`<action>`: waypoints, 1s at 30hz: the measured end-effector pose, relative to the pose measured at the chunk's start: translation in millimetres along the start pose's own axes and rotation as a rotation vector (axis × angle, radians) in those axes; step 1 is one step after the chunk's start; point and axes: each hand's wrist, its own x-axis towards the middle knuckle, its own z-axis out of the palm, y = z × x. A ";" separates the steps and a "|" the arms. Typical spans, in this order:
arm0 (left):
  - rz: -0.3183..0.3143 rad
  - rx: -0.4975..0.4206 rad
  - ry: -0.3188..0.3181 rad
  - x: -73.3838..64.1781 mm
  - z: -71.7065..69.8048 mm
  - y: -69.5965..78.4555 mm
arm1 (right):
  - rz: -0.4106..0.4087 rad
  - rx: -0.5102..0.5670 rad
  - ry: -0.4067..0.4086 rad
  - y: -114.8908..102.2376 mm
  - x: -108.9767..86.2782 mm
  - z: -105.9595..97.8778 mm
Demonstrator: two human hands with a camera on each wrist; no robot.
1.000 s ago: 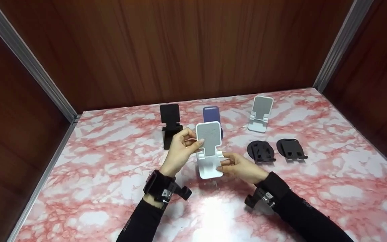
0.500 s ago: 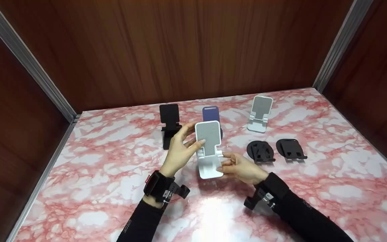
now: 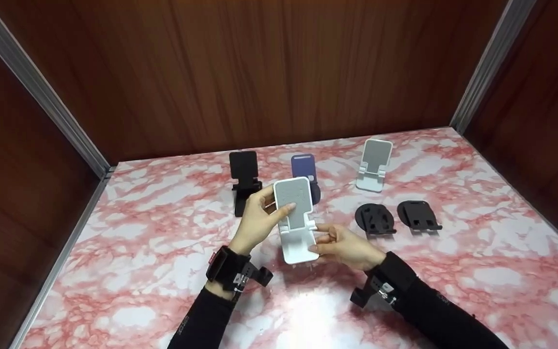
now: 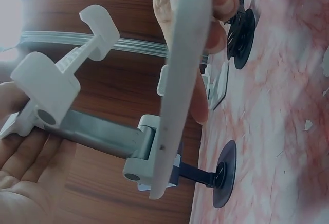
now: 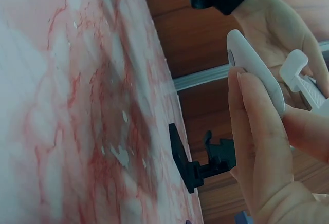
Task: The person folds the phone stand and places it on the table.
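Note:
Both hands hold a white phone stand (image 3: 300, 246) with a grey pad, raised in front of the person. On its left side, the left hand (image 3: 255, 223) grips the upper plate, thumb lying across the pad and fingers behind. The right hand (image 3: 349, 246) pinches the flat base by its right edge. A metal stem (image 4: 100, 134) joins plate and base in the left wrist view. The right wrist view shows the base (image 5: 257, 70) between right thumb and fingers, above the marbled table (image 5: 77, 131).
Behind the held stand are a black phone stand (image 3: 243, 166), a purple one (image 3: 303, 165) and another white one (image 3: 377, 154). Two folded black stands with round bases lie to the right, one (image 3: 376, 219) beside the other (image 3: 419, 214). Wood-grain panels (image 3: 279, 72) enclose the table.
The held phone stand has shifted slightly left and toward the person, its top leaning more to the left. The left thumb reaches further across the pad. The right hand keeps its grip.

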 end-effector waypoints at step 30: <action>0.157 0.201 0.066 -5.0 0.0 8.4 | 0.015 -0.062 -0.016 -3.0 -4.1 7.7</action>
